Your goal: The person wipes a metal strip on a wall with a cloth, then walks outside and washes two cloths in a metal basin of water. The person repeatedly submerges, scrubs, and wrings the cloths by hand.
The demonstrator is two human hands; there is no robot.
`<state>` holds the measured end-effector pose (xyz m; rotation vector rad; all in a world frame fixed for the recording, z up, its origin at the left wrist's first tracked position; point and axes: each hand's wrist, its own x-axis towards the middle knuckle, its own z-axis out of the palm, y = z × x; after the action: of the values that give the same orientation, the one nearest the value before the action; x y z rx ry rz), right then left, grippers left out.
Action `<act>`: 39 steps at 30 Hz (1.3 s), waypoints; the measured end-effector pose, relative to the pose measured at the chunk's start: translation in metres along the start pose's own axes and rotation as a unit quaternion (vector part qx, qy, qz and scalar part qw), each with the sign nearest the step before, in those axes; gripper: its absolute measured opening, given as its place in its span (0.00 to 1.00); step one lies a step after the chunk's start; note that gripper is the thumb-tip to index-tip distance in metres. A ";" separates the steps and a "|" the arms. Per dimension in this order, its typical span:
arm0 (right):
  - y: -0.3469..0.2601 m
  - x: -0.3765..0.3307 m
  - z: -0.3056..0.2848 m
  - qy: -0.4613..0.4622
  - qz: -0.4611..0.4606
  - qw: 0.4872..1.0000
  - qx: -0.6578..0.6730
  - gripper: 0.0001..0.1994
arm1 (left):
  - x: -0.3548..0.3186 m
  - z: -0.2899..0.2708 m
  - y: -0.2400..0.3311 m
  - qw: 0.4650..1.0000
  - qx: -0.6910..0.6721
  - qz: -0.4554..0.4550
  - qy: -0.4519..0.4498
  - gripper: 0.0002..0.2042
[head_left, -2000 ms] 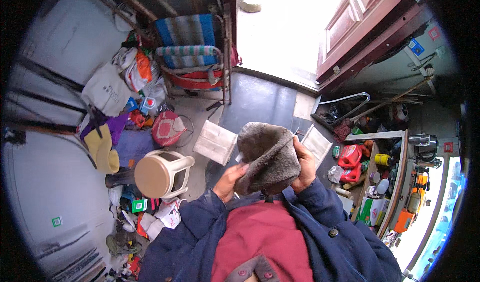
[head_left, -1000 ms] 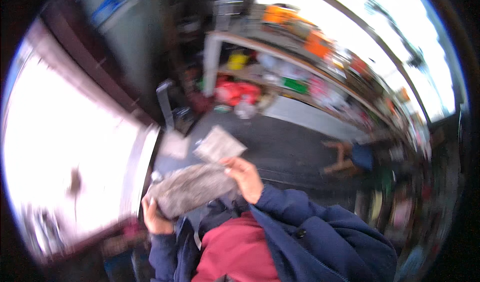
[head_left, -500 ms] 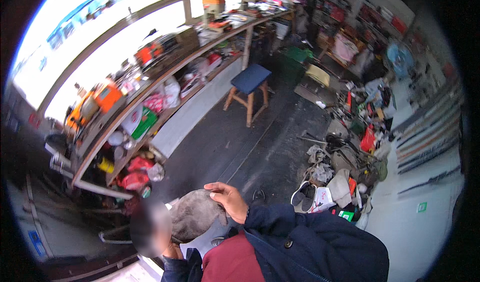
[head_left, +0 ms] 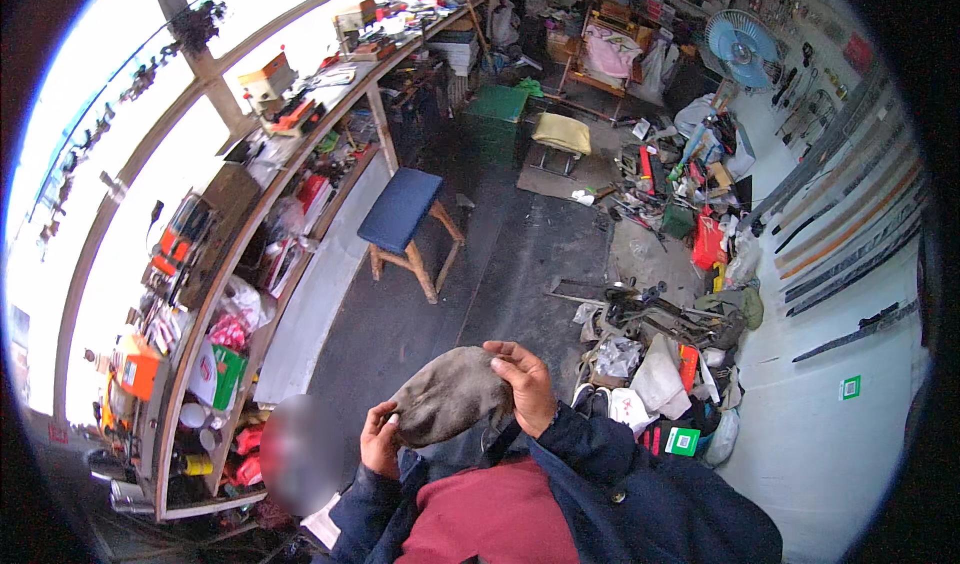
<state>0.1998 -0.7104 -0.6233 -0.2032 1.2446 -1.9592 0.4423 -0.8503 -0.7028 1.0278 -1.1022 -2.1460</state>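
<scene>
Between my hands, in front of my chest, is a soft grey-brown cloth piece (head_left: pixel 452 396), rounded like a cap. Its exact kind does not show. My left hand (head_left: pixel 381 442) pinches the lower left edge, thumb on top. On the upper right edge my right hand (head_left: pixel 524 386) is closed, with the thumb over the near face and the fingers along the rim. The cloth sags a little and is wrinkled in the middle. Its underside is hidden from me.
A long workbench (head_left: pixel 290 154) cluttered with tools runs along the windows at left. Ahead stands a blue-topped wooden stool (head_left: pixel 401 210), with a yellow-cushioned low seat (head_left: pixel 562 134) beyond. Shoes, bags and scrap pile up (head_left: pixel 660 364) at right. A blue fan (head_left: pixel 743 52) stands farther back.
My view has swung, so the bench and stool sit farther left. The cloth piece has come up and right, away from the blurred patch, and both hands now clearly hold its opposite ends.
</scene>
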 end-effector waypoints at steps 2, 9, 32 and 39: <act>-0.009 0.018 -0.011 0.038 0.006 0.999 0.013 0.14 | 0.041 0.020 0.002 0.998 0.055 0.011 -0.040 0.14; -0.029 0.120 -0.035 0.156 -0.034 0.986 0.043 0.14 | 0.221 0.081 0.001 0.979 0.122 -0.052 -0.158 0.11; -0.235 0.578 -0.178 0.234 -0.065 0.969 0.042 0.13 | 0.675 0.461 0.071 0.875 0.302 -0.139 -0.353 0.18; -0.335 0.692 -0.227 0.161 -0.075 0.983 -0.048 0.13 | 0.737 0.610 0.112 0.839 0.249 -0.139 -0.463 0.26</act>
<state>-0.5618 -0.9604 -0.6456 -0.0266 1.5739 -2.1216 -0.4672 -1.1633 -0.6631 0.2559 -2.1456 -2.7485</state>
